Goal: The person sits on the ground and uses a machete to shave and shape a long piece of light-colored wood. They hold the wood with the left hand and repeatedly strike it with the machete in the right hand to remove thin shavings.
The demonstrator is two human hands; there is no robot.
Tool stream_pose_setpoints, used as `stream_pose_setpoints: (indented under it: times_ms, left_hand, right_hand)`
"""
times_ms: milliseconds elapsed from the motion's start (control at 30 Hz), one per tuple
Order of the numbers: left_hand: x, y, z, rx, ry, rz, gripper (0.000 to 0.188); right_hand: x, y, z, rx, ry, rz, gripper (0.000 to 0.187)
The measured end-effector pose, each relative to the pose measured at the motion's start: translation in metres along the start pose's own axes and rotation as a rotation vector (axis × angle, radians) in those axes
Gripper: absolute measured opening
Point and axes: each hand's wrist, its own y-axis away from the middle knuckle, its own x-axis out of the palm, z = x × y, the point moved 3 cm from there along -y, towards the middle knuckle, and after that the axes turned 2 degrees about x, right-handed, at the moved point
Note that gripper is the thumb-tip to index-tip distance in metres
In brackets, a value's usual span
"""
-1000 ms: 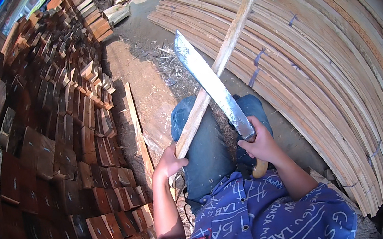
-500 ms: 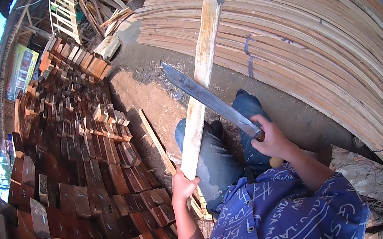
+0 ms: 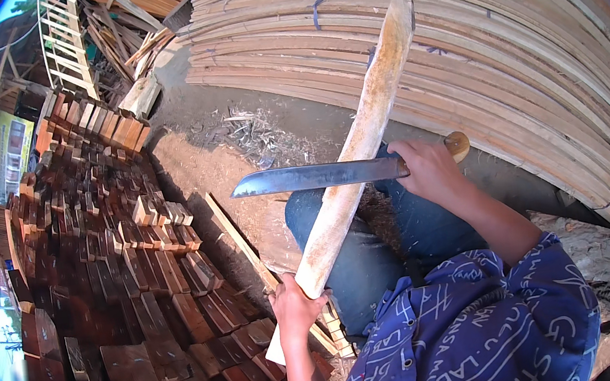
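Note:
My left hand (image 3: 299,308) is wrapped round the lower end of a long pale wooden stick (image 3: 360,137), which slants up and away to the right over my knees. Brown, rough patches show along its upper face. In my right hand (image 3: 429,166) is a machete (image 3: 311,177), gripped by its wooden handle (image 3: 457,146). Its dark blade lies level across the middle of the stick, tip toward the left. Whether the blade touches the wood I cannot tell.
Stacked dark reddish wood blocks (image 3: 126,291) fill the left side. Long bundled strips of wood (image 3: 521,77) curve across the far right. Wood shavings (image 3: 259,135) litter the ground ahead. A thin slat (image 3: 242,241) lies beside my left leg, and a rough log (image 3: 597,244) is at my right.
The machete has swung from a slant to nearly level, its handle rising. The stick has turned to show a browner, rougher face, and its far end has shifted right. My view has moved slightly.

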Motion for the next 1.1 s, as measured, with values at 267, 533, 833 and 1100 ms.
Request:
stream_pose_setpoints:
  times_ms: [267, 533, 833, 1100]
  left_hand:
    - [-0.004, -0.015, -0.018, 0.068, 0.0, 0.112, 0.066]
    - [-0.001, -0.003, -0.016, -0.013, -0.04, 0.152, 0.062]
    - [-0.004, 0.016, -0.004, -0.213, -0.17, 0.245, 0.07]
    - [-0.027, 0.003, -0.036, -0.173, 0.028, 0.202, 0.099]
  right_hand:
    - [0.014, -0.014, -0.035, 0.147, 0.065, -0.022, 0.032]
    - [0.019, -0.018, -0.046, 0.358, -0.084, 0.092, 0.029]
    - [0.037, -0.017, -0.016, 0.382, -0.271, 0.198, 0.04]
    - [0.036, -0.01, 0.013, 0.316, -0.392, 0.188, 0.063]
